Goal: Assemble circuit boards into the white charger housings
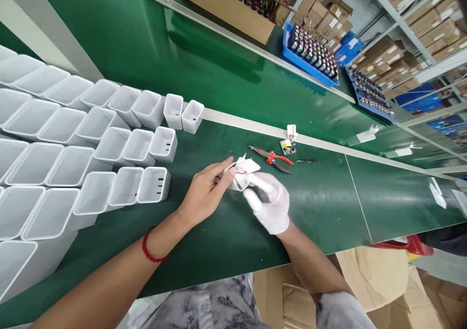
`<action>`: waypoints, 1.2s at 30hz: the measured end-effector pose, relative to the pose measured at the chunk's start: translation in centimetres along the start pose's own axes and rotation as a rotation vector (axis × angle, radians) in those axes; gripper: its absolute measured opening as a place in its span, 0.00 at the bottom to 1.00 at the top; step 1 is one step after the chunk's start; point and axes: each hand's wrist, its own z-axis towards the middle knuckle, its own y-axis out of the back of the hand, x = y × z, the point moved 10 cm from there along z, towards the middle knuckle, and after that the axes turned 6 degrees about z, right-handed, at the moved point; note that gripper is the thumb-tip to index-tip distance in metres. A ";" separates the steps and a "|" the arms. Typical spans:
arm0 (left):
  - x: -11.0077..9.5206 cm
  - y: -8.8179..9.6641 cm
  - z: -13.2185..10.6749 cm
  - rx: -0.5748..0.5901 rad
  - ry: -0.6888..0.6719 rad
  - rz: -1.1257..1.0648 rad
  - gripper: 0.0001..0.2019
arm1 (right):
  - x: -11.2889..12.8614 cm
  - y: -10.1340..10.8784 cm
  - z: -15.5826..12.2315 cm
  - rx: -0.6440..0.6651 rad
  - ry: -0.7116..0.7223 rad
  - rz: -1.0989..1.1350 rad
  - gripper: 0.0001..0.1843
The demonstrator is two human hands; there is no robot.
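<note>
My bare left hand (204, 193) and my white-gloved right hand (270, 202) meet over a white plastic charger part (243, 170) on the green belt (219, 76). Both hands pinch it, the left fingers on its near side and the gloved fingers curled under it. Metal plug pins stick up from the part. Just beyond lie red-handled pliers (272, 158), a small circuit board (288, 147) and a thin dark tool (307, 161).
Rows of empty white charger shells (109, 144) fill the belt at the left. Blue trays of components (314, 52) and a cardboard box (229, 6) stand at the far side. More white plug parts (367, 135) lie to the right. Cardboard cartons (383, 280) sit below the near edge.
</note>
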 end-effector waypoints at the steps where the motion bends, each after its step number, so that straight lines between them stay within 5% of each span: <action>1: 0.0 0.0 0.0 0.000 0.006 0.009 0.25 | 0.6 -0.5 -0.2 0.009 0.064 -0.079 0.16; 5: -1.2 -0.4 -0.3 0.041 -0.061 0.002 0.26 | 0.3 -1.4 -0.2 0.003 0.023 -0.068 0.17; 10: -2.1 -0.2 -0.6 0.066 -0.082 -0.345 0.24 | -4.7 -1.2 -0.3 -0.106 -0.491 0.595 0.19; 14: -2.3 -0.6 -0.4 0.113 -0.102 -0.429 0.20 | -5.4 -2.8 -0.1 -0.015 -0.628 0.878 0.21; 18: -1.7 0.8 0.1 -0.032 -0.104 -0.329 0.20 | -4.5 0.2 -0.3 -0.058 -0.523 0.595 0.20; 21: -1.3 2.4 0.3 -0.186 -0.110 -0.184 0.19 | -1.3 4.2 -0.7 -0.150 -0.171 0.022 0.17; 25: -1.2 3.2 0.4 -0.248 -0.119 -0.107 0.19 | 0.9 2.6 -2.2 -0.061 0.149 -0.387 0.19; 29: -1.3 2.8 0.5 -0.229 -0.133 -0.052 0.19 | -1.6 -0.1 -2.1 0.105 -0.007 -0.286 0.16; 34: -0.8 2.2 0.6 -0.192 -0.112 -0.039 0.19 | -4.0 3.8 -1.2 -0.230 -0.334 0.201 0.18; 36: -0.7 2.0 0.6 -0.176 -0.120 -0.037 0.19 | -4.4 3.9 -0.5 -0.246 -0.402 0.394 0.23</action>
